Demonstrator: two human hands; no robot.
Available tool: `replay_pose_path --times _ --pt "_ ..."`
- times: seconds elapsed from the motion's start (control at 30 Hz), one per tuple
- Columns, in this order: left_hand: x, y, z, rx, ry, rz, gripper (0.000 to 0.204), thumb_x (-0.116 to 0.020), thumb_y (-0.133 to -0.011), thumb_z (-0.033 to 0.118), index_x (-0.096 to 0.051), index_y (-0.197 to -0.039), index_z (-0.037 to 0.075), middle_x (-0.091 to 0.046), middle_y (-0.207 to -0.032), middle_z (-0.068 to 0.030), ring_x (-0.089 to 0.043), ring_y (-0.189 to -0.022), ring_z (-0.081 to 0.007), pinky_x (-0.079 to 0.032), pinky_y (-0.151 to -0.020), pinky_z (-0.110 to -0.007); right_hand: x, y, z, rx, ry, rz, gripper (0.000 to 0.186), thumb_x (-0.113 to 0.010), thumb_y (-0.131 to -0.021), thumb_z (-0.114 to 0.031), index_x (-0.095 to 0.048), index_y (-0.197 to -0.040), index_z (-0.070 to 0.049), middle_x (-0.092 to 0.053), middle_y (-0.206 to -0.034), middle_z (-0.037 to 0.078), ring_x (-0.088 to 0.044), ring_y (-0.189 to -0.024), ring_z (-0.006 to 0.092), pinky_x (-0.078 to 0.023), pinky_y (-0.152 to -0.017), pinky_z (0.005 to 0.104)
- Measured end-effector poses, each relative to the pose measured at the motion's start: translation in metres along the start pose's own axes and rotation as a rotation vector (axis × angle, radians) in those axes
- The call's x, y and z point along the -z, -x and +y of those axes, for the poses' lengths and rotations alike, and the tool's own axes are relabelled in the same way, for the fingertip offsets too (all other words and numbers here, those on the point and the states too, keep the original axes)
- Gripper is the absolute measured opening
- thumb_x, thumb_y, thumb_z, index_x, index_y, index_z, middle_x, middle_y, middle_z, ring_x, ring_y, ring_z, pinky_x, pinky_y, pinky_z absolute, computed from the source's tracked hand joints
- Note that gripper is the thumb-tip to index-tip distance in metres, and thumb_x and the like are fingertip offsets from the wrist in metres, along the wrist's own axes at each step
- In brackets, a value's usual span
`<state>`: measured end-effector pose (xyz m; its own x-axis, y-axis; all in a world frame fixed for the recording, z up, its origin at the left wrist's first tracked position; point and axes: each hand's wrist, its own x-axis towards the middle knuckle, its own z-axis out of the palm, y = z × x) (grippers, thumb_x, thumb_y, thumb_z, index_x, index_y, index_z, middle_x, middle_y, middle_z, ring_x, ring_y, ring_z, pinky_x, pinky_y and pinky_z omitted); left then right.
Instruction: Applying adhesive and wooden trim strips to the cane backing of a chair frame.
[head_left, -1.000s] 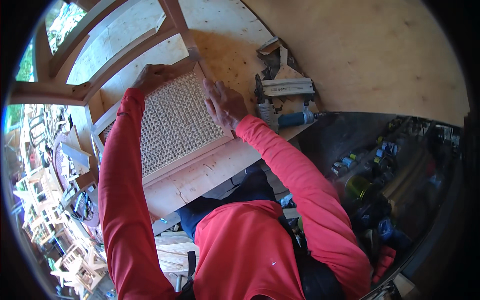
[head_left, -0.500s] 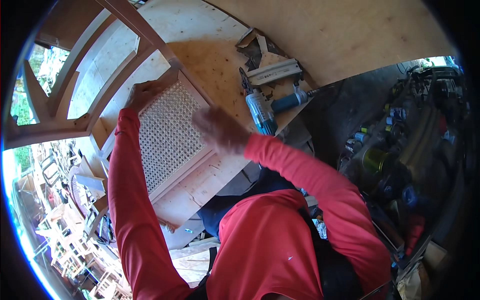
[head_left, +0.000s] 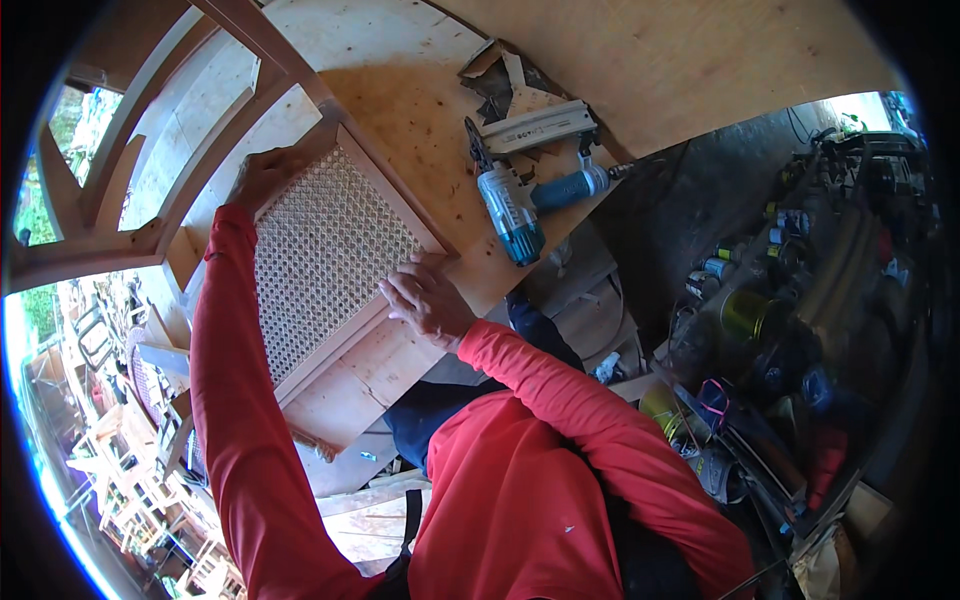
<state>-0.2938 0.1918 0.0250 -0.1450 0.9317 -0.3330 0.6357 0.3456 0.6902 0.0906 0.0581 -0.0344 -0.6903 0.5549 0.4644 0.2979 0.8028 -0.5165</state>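
A cane-mesh panel [head_left: 325, 245] in a pale wooden frame [head_left: 388, 193] lies inside a reddish wooden chair frame [head_left: 205, 55] on the plywood bench [head_left: 385, 110]. My left hand [head_left: 263, 172] is curled over the panel's upper left rail, fingers partly in shadow. At the lower right edge of the mesh my right hand [head_left: 425, 305] rests with fingers bent but apart, touching the rail. To the right lies a teal nail gun [head_left: 510, 215], beside a grey metal magazine-shaped piece that joins it.
Wood scraps [head_left: 530, 100] sit behind the nail gun. A large plywood sheet [head_left: 680, 60] fills the upper right. Cans and jars [head_left: 745, 320] crowd the dark lower right. Many wooden chair parts [head_left: 120, 430] are piled at the far left, below the bench level.
My right hand has slid down the panel's right side to its lower edge. My left hand stays on the upper rail. The bench and tool appear further left as the view shifts.
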Motion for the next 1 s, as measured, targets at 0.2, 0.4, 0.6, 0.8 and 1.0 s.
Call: replay_pose_path --times 0.2,0.4,0.6,0.8,1.0 --pt "-0.008 -0.002 0.004 -0.024 -0.038 -0.006 0.037 -0.076 -0.094 0.024 -0.076 -0.126 0.005 -0.077 -0.104 -0.0060 -0.067 -0.095 -0.0138 -0.053 -0.091 -0.033 -0.007 0.008 0.000 -0.024 0.067 -0.023 0.059 -0.081 -0.083 -0.029 -0.064 -0.133 -0.003 -0.061 -0.126 0.010 -0.056 -0.124 0.0292 -0.040 -0.117 0.0533" --pt "-0.003 0.004 0.006 -0.046 -0.078 -0.005 0.036 -0.075 -0.094 0.024 -0.075 -0.125 0.005 -0.077 -0.105 -0.0057 -0.068 -0.095 -0.0140 -0.054 -0.092 -0.032 -0.005 0.007 -0.006 -0.037 -0.007 0.020 0.059 -0.082 -0.083 -0.027 -0.063 -0.133 -0.002 -0.060 -0.129 0.011 -0.055 -0.128 0.0307 -0.039 -0.119 0.0536" --pt "-0.009 0.000 0.015 -0.036 -0.071 -0.034 0.036 -0.074 -0.095 0.024 -0.075 -0.126 0.005 -0.077 -0.106 -0.0053 -0.069 -0.096 -0.0138 -0.054 -0.093 -0.032 -0.002 0.007 -0.004 -0.067 -0.034 0.003 0.060 -0.081 -0.083 -0.025 -0.061 -0.133 0.002 -0.060 -0.128 0.012 -0.055 -0.127 0.0318 -0.038 -0.120 0.0540" --pt "-0.003 0.001 0.023 -0.012 -0.059 -0.004 0.032 -0.074 -0.096 0.023 -0.077 -0.122 0.005 -0.078 -0.109 -0.0062 -0.069 -0.099 -0.0133 -0.054 -0.094 -0.033 0.005 -0.006 -0.004 -0.035 0.008 -0.035 0.058 -0.081 -0.083 -0.023 -0.061 -0.132 0.002 -0.060 -0.127 0.014 -0.056 -0.126 0.0336 -0.039 -0.119 0.0535" --pt "0.000 -0.005 -0.006 -0.181 -0.077 -0.024 0.027 -0.078 -0.092 0.019 -0.078 -0.114 0.003 -0.078 -0.107 -0.0050 -0.069 -0.101 -0.0136 -0.055 -0.095 -0.034 0.008 -0.003 -0.012 -0.009 -0.042 -0.020 0.057 -0.079 -0.086 -0.020 -0.059 -0.134 0.001 -0.058 -0.130 0.014 -0.054 -0.125 0.0341 -0.041 -0.116 0.0541"
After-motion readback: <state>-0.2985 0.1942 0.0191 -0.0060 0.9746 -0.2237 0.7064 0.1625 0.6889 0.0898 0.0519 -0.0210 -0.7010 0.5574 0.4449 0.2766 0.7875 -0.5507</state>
